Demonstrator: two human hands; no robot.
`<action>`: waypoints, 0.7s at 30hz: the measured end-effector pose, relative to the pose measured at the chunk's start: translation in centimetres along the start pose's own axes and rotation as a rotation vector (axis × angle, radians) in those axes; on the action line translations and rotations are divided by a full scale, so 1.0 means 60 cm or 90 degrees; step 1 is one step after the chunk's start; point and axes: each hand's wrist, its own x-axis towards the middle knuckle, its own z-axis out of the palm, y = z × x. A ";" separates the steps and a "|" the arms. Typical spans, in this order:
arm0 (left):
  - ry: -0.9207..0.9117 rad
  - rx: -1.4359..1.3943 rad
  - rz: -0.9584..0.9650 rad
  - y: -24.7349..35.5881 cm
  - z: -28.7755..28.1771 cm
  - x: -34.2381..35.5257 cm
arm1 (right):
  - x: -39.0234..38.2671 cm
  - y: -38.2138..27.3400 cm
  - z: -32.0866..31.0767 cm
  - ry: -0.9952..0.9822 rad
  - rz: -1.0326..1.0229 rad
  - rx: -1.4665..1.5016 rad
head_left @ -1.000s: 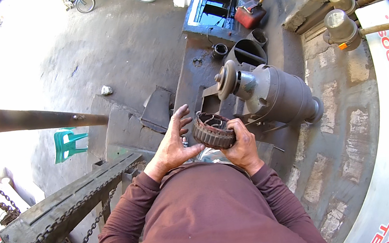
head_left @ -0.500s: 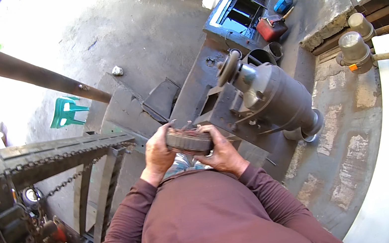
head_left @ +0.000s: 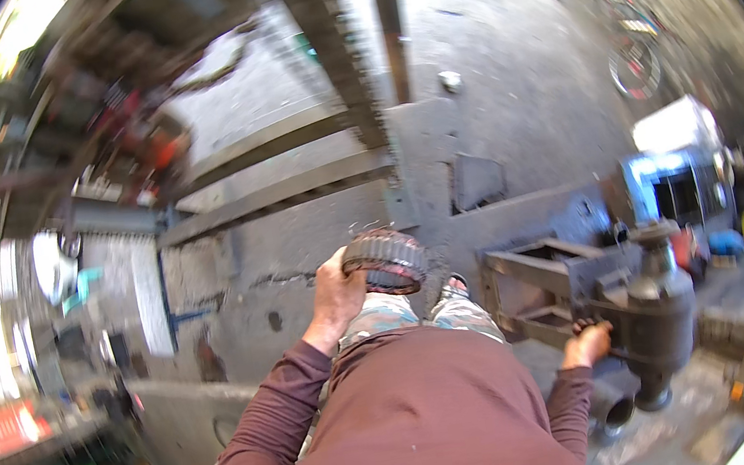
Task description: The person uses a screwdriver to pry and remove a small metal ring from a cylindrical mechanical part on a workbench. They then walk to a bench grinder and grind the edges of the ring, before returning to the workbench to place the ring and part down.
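Note:
My left hand point(head_left: 337, 297) grips a motor stator point(head_left: 385, 257) in front of my waist. It is a ring with a grey ribbed outer wall, reddish-brown windings inside and loose wire ends at the top. My right hand point(head_left: 587, 345) is off the stator, out to my right beside a grey, rounded machine point(head_left: 661, 314) on a steel frame point(head_left: 532, 276). Its fingers look curled and their tips dark. Blur hides whether they touch the machine or hold anything.
A steel beam structure with a chain point(head_left: 347, 63) stands ahead to the left, near an upright post point(head_left: 390, 28). A flat dark plate point(head_left: 477, 180) lies on the floor. A blue-edged metal box point(head_left: 673, 187) and bicycles point(head_left: 635, 63) are at far right. A cluttered bench point(head_left: 46, 430) is at left.
My view has turned left, so the surroundings have swung to the right. My right hand has let go of the stator and moved out to the right; my left hand keeps it.

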 end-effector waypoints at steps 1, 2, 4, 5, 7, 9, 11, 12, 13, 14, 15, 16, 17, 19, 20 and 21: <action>0.019 0.013 -0.053 -0.012 -0.026 -0.011 | 0.012 -0.012 -0.004 -0.071 0.027 0.018; 0.036 0.005 -0.091 -0.027 -0.059 -0.019 | 0.023 -0.016 -0.002 -0.065 0.041 -0.012; 0.088 -0.032 -0.110 -0.069 -0.124 -0.033 | 0.048 -0.017 -0.010 -0.051 0.000 -0.080; 0.098 -0.029 -0.146 -0.096 -0.159 -0.043 | 0.061 -0.009 -0.009 0.025 -0.027 -0.154; 0.148 -0.040 -0.200 -0.154 -0.223 -0.075 | 0.078 0.016 -0.015 0.112 -0.132 -0.235; 0.177 -0.048 -0.284 -0.216 -0.294 -0.117 | 0.077 0.061 -0.007 -0.014 -0.192 -0.449; 0.222 -0.042 -0.329 -0.275 -0.357 -0.175 | 0.061 0.134 0.050 -0.179 -0.222 -1.031; 0.247 -0.048 -0.355 -0.300 -0.387 -0.201 | 0.039 0.184 0.088 -0.327 -0.280 -1.301; 0.264 -0.051 -0.390 -0.324 -0.418 -0.225 | 0.009 0.236 0.127 -0.494 -0.361 -1.465; 0.306 -0.046 -0.413 -0.344 -0.442 -0.253 | -0.028 0.287 0.175 -0.682 -0.458 -1.512; 0.319 -0.048 -0.466 -0.364 -0.467 -0.280 | -0.078 0.345 0.238 -0.929 -0.614 -1.407; 0.366 -0.104 -0.494 -0.382 -0.489 -0.309 | -0.142 0.397 0.298 -1.149 -0.796 -1.255; 0.415 -0.138 -0.510 -0.400 -0.509 -0.337 | -0.223 0.447 0.351 -1.367 -0.936 -1.058; 0.469 -0.195 -0.562 -0.439 -0.545 -0.389 | -0.418 0.513 0.459 -1.431 -0.915 -1.005; 0.497 -0.208 -0.576 -0.459 -0.562 -0.417 | -0.531 0.526 0.522 -1.449 -0.875 -0.907; 0.527 -0.220 -0.591 -0.481 -0.576 -0.444 | -0.639 0.544 0.552 -1.376 -0.596 -1.035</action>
